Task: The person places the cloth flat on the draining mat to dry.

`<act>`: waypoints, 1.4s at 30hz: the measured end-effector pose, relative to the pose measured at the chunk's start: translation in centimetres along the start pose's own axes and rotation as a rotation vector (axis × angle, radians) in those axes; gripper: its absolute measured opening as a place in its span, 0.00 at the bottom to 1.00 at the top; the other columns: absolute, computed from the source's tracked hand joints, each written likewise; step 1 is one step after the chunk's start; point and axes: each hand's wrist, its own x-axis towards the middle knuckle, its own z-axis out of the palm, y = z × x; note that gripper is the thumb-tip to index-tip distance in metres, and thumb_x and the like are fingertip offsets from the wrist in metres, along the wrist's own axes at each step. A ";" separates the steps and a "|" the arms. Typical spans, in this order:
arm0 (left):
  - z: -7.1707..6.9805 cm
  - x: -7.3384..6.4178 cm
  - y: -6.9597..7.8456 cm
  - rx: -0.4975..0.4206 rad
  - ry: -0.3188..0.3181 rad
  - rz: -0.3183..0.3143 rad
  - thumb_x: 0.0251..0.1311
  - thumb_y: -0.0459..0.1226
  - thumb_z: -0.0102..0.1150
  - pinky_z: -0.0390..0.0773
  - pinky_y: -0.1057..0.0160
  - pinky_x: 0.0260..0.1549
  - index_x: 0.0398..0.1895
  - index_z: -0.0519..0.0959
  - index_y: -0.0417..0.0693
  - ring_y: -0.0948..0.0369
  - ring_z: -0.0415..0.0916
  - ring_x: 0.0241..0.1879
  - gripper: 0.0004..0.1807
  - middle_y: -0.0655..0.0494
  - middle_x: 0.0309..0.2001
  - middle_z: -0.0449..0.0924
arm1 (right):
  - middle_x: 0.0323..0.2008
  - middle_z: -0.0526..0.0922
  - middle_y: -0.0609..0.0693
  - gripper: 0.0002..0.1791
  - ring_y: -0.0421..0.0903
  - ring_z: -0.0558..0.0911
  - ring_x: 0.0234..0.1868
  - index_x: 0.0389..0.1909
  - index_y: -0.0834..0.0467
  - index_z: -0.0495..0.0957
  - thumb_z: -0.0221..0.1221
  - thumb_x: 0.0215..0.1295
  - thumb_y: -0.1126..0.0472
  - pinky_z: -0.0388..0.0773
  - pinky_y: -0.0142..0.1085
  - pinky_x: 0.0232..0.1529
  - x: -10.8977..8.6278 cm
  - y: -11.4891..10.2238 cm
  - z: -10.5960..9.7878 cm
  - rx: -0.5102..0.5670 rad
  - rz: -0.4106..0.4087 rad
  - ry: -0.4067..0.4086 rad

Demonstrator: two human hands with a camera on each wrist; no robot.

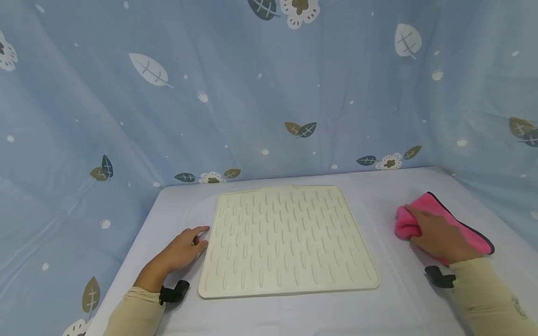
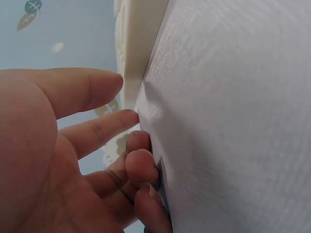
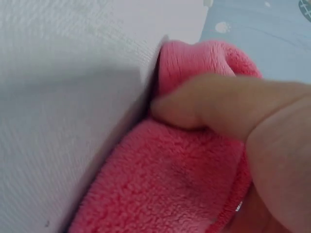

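Observation:
A cream mat with rows of raised slots lies flat on the white-covered table. Beside its left edge is my left hand, thumb and index finger extended toward the rim and the other fingers loosely curled. In the left wrist view, that hand holds nothing; whether the thumb touches the mat's side I cannot tell. At the right, my right hand grips a pink fluffy cloth with dark edging. The right wrist view has the thumb pressed into a fold of the cloth.
White fabric covers the table. A blue curtain printed with leaves and flowers hangs behind it and along both sides. Each wrist wears a small black camera, on the left and on the right.

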 end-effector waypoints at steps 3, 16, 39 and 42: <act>0.1 -0.1 0.1 -0.010 -0.006 0.000 0.69 0.39 0.55 0.68 0.61 0.31 0.72 0.67 0.42 0.57 0.67 0.34 0.29 0.48 0.38 0.71 | 0.50 0.76 0.66 0.35 0.60 0.73 0.46 0.67 0.66 0.66 0.63 0.56 0.65 0.76 0.54 0.40 0.0 -0.1 0.0 -0.023 -0.020 0.043; -0.2 0.0 0.6 0.004 -0.005 0.000 0.70 0.40 0.55 0.69 0.61 0.29 0.73 0.66 0.44 0.57 0.67 0.33 0.29 0.48 0.38 0.70 | 0.35 0.78 0.52 0.09 0.50 0.74 0.35 0.39 0.54 0.77 0.61 0.60 0.70 0.72 0.45 0.35 0.2 -1.8 -0.3 -0.015 -0.164 0.279; 0.0 -0.1 0.5 -0.003 -0.011 0.003 0.70 0.40 0.55 0.68 0.61 0.30 0.72 0.66 0.44 0.56 0.67 0.33 0.29 0.48 0.38 0.69 | 0.56 0.75 0.70 0.36 0.70 0.77 0.54 0.66 0.64 0.69 0.65 0.53 0.72 0.73 0.68 0.49 -1.4 -7.6 -1.9 0.015 -0.168 0.373; 0.0 -0.2 0.5 0.000 -0.012 0.003 0.70 0.40 0.55 0.68 0.61 0.30 0.72 0.66 0.43 0.56 0.66 0.33 0.29 0.48 0.38 0.69 | 0.56 0.76 0.69 0.37 0.69 0.77 0.54 0.67 0.63 0.69 0.65 0.52 0.73 0.74 0.68 0.48 -1.6 -8.2 -1.9 0.024 -0.192 0.393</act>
